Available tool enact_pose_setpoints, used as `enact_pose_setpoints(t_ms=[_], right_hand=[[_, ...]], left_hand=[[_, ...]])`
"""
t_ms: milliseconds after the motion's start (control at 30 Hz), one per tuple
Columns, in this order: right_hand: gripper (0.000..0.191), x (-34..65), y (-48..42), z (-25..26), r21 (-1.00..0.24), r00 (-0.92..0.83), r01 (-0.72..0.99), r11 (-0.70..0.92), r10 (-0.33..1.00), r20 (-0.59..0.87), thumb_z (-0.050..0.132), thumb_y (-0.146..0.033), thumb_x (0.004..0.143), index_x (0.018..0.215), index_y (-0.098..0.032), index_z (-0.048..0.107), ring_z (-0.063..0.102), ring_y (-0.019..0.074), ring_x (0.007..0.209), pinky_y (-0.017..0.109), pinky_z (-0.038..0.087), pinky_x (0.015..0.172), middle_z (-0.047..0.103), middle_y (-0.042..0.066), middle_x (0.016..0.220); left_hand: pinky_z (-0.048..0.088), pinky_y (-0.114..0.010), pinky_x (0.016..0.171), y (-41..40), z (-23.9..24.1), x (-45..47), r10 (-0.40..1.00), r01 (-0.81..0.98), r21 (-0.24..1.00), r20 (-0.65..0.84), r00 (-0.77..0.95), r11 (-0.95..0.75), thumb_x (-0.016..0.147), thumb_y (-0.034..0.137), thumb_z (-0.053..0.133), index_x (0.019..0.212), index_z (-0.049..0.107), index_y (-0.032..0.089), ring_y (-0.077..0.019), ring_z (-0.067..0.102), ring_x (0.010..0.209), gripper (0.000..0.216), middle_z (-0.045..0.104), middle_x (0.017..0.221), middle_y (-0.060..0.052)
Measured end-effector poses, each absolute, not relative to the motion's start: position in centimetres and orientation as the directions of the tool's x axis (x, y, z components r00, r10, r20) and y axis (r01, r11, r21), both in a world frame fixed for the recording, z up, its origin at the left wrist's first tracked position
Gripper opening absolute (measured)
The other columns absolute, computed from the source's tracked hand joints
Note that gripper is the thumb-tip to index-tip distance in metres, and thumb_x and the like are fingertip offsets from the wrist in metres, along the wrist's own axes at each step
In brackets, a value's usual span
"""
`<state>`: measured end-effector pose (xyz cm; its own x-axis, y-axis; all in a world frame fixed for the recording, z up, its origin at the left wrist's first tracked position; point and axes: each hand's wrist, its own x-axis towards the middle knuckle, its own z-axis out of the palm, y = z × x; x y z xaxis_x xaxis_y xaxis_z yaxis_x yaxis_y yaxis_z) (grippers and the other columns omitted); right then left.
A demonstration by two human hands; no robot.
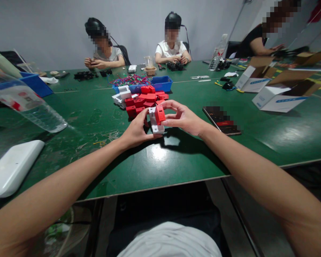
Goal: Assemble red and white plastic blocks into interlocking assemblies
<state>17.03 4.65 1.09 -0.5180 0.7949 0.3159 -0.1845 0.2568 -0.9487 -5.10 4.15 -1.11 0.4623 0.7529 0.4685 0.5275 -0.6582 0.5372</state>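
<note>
Between thumb and fingers, my left hand (pixel 137 130) grips a white plastic housing (pixel 158 129) with small holes at its ends. My right hand (pixel 180 116) pinches a red plastic block (pixel 159 114) from the right side, its fingers closed on it. The red block sits against the upper face of the white housing; whether it is fastened there I cannot tell. Just beyond my hands lies a heap of red plastic blocks (pixel 148 98), with a few white housings (pixel 122 93) at its left.
Behind the heap stands a blue bin (pixel 162 84) with coloured wires (pixel 133 80). A phone (pixel 222 120) lies to the right, near white boxes (pixel 280 94). A plastic bottle (pixel 40 107) and a white device (pixel 14 167) are on the left. Several people sit across the green table (pixel 109 185).
</note>
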Motion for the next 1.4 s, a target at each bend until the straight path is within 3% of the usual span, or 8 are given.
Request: enact_pose_setpoints(t_ms=[333,667,833,1033,1400], right_hand=[[0.052,17.18,4.65,1.16,-0.956,-0.55,-0.187,0.225,0.782,0.292,0.086,-0.024,0.068,0.113,-0.025,0.06,0.068,0.0139,0.096,0.032,0.057,0.09,0.06,0.002,0.127],[0.048,17.14,4.65,1.39,-0.925,-0.558,-0.177,0.335,0.74,0.375,0.086,-0.025,0.068,0.11,-0.024,0.062,0.065,0.0125,0.096,0.03,0.056,0.09,0.058,0.001,0.122],[0.048,17.04,4.57,1.51,-0.925,-0.55,-0.146,0.351,0.748,0.371,0.086,-0.029,0.069,0.11,-0.025,0.063,0.064,0.0144,0.098,0.031,0.056,0.089,0.059,0.002,0.123],[0.049,17.07,4.78,1.21,-0.92,-0.549,-0.146,0.364,0.744,0.381,0.087,-0.031,0.067,0.11,-0.026,0.064,0.065,0.0139,0.095,0.032,0.056,0.089,0.059,0.002,0.125],[0.051,16.9,4.75,1.01,-0.907,-0.535,-0.16,0.389,0.738,0.411,0.087,-0.03,0.066,0.11,-0.024,0.062,0.065,0.0139,0.094,0.031,0.056,0.087,0.058,0.003,0.126]], left_hand=[[0.057,-0.04,0.087,4.12,-1.06,-5.13,0.748,0.527,0.531,0.471,0.468,-0.664,0.065,0.048,0.086,0.14,0.04,0.015,-0.0287,0.063,0.112,0.094,0.057,0.136,-0.017],[0.052,-0.047,0.101,4.28,-1.34,-5.27,0.746,0.543,0.511,0.475,0.467,-0.666,0.064,0.05,0.086,0.144,0.038,0.017,-0.0324,0.058,0.124,0.099,0.055,0.141,-0.018],[0.053,-0.045,0.1,4.2,-1.27,-5.28,0.755,0.541,0.527,0.459,0.468,-0.656,0.065,0.049,0.086,0.144,0.038,0.017,-0.0323,0.058,0.125,0.098,0.054,0.142,-0.018],[0.046,-0.051,0.11,4.26,-1.4,-5.36,0.744,0.544,0.508,0.475,0.47,-0.668,0.065,0.049,0.086,0.145,0.036,0.018,-0.0334,0.054,0.131,0.099,0.051,0.145,-0.019],[0.057,-0.042,0.092,4.31,-1.41,-5.3,0.751,0.522,0.54,0.462,0.471,-0.66,0.064,0.047,0.087,0.144,0.035,0.018,-0.0321,0.059,0.122,0.099,0.052,0.142,-0.018]])
